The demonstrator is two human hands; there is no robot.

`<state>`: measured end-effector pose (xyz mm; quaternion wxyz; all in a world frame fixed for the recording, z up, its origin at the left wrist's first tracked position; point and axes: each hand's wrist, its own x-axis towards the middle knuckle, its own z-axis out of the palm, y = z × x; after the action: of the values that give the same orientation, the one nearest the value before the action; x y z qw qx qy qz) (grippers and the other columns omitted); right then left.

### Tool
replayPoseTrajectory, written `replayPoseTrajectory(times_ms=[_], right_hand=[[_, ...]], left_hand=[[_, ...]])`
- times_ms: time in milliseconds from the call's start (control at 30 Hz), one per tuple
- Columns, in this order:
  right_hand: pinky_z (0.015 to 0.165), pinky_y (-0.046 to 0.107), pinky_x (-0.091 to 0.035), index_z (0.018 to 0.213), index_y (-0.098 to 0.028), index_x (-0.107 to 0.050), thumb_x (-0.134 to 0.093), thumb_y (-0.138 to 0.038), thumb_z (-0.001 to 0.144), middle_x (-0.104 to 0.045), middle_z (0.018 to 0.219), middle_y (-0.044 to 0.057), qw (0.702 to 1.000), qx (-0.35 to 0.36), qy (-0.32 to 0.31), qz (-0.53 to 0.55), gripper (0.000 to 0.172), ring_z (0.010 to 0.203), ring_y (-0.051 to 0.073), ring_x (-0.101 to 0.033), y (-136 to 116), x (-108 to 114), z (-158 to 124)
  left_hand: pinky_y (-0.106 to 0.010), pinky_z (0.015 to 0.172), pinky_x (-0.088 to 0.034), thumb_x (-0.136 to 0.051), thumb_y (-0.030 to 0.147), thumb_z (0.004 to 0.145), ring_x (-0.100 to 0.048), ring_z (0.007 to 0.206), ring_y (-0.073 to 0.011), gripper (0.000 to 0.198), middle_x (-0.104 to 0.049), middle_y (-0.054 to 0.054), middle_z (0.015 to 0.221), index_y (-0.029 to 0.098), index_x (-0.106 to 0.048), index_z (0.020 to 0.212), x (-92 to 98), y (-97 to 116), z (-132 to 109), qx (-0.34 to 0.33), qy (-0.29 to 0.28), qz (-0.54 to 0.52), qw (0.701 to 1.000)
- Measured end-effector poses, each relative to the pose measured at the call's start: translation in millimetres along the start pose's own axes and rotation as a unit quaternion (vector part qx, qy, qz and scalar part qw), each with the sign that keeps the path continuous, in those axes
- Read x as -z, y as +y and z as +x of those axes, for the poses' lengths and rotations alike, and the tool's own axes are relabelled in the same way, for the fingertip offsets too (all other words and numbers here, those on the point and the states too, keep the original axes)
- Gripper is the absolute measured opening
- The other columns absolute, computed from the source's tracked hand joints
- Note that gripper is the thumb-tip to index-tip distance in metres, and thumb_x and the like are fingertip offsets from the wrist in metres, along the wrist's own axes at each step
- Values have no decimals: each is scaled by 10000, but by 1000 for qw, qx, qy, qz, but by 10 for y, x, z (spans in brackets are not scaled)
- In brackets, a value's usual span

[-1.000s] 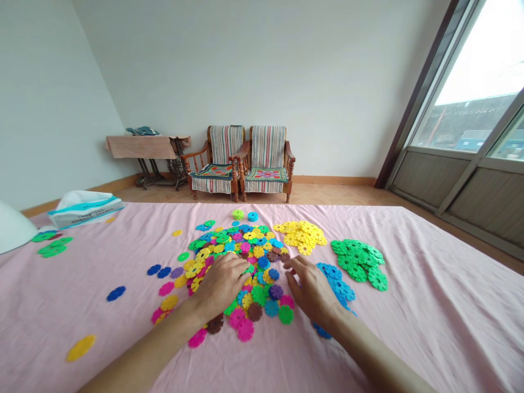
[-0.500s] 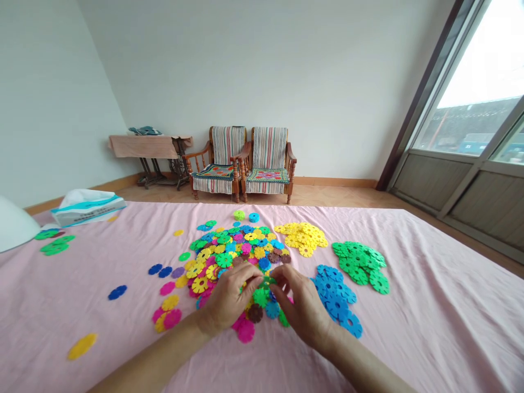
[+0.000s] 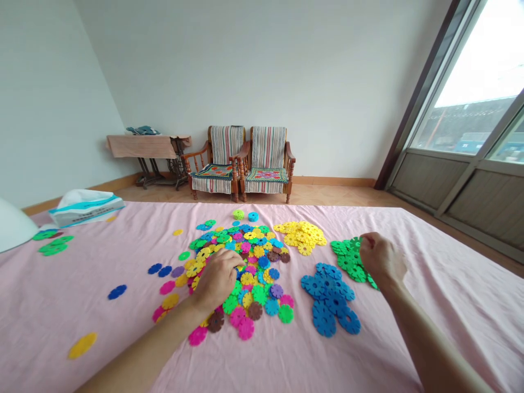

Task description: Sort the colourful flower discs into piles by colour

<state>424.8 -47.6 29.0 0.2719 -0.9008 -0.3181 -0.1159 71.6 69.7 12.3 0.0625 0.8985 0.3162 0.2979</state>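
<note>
Many flower-shaped plastic discs lie in a mixed-colour pile (image 3: 258,295) at the middle of the pink cloth. My left hand (image 3: 219,277) is over the left part of this pile, its fingers curled down; their tips and anything in them are hidden. To the right are a yellow heap (image 3: 305,236), a blue heap (image 3: 329,297) and a green heap (image 3: 347,256). My right hand (image 3: 380,259) is over the right side of the green heap with its fingers pinched together. What it may hold is too small to make out.
Loose discs, among them a yellow one (image 3: 82,345) and dark blue ones (image 3: 117,292), lie on the left. A tissue box (image 3: 87,208) stands at the back left, near a white rounded object (image 3: 14,226). Two armchairs (image 3: 245,164) stand beyond the table.
My right hand has moved from the pile, where it met my left hand, to the green heap on the right. My left hand has shifted slightly left and up.
</note>
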Motion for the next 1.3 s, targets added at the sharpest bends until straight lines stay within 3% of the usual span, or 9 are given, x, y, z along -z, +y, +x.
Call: replayPoseTrajectory(times_ms=[167,433,567,667,733,833,967,1133,1300], right_hand=[[777,458,-352,1047,-202,-668,-425,-328,823,-628,1082,158,998,26,49,-34,354,1018,343,-526,120,-63,35],[785,419,-326,987,-182,-659,-394,-303,852,-635,1056,124,992,125,21,-5,321,970,285,-526,-144,-125,-170],[785,397,-325,982,-189,-654,-407,-290,861,-642,1061,105,986,166,9,9,293,963,273,-533,-234,-165,-253],[792,390,-328,976,-191,-654,-416,-262,864,-651,1052,98,978,205,-2,27,272,953,265,-542,-291,-196,-321],[798,389,-329,969,-191,-653,-420,-248,863,-655,1043,95,974,226,-3,37,262,948,261,-546,-322,-212,-369],[799,389,-330,962,-192,-646,-422,-239,861,-659,1027,89,968,247,-3,48,250,950,259,-548,-355,-228,-430],[807,388,-329,947,-200,-633,-426,-231,858,-662,1006,75,962,267,-16,62,227,960,255,-550,-393,-229,-479],[812,394,-347,946,-195,-628,-426,-223,867,-662,996,78,953,290,-31,89,218,961,258,-558,-487,-202,-583],[802,357,-393,925,-203,-629,-412,-179,887,-661,936,62,913,358,-120,152,222,900,216,-587,-670,-123,-830]], left_hand=[[-385,779,-441,-434,4,686,-561,824,-215,315,-675,-44,773,194,-684,696,23,0,-3,-12,-1,28,1000],[-371,674,-392,-441,45,755,-510,704,-209,292,-574,-30,597,192,-542,524,64,-105,-12,3,25,128,992],[-385,828,-446,-446,113,853,-567,909,-206,249,-675,-38,892,206,-675,881,67,32,2,-36,14,33,999],[-435,974,-401,-551,361,882,-508,1156,-242,351,-610,-61,1232,261,-587,1216,68,192,-37,-112,-73,-14,991],[-455,1002,-376,-580,489,845,-488,1199,-269,479,-580,-79,1288,284,-549,1277,73,284,-74,-151,-134,-20,979],[-433,990,-380,-583,522,830,-534,1141,-262,463,-619,-85,1225,283,-593,1225,88,353,-97,-171,-159,-31,972],[-384,919,-412,-532,358,888,-598,931,-201,196,-691,-55,958,232,-682,894,117,318,-53,-164,-126,-28,978],[-338,737,-425,-455,186,869,-537,674,-168,322,-557,-15,581,200,-563,567,131,176,1,-110,-42,65,991],[-344,721,-434,-455,218,873,-540,698,-184,294,-573,-23,630,198,-563,600,111,-43,22,-17,53,111,992]])
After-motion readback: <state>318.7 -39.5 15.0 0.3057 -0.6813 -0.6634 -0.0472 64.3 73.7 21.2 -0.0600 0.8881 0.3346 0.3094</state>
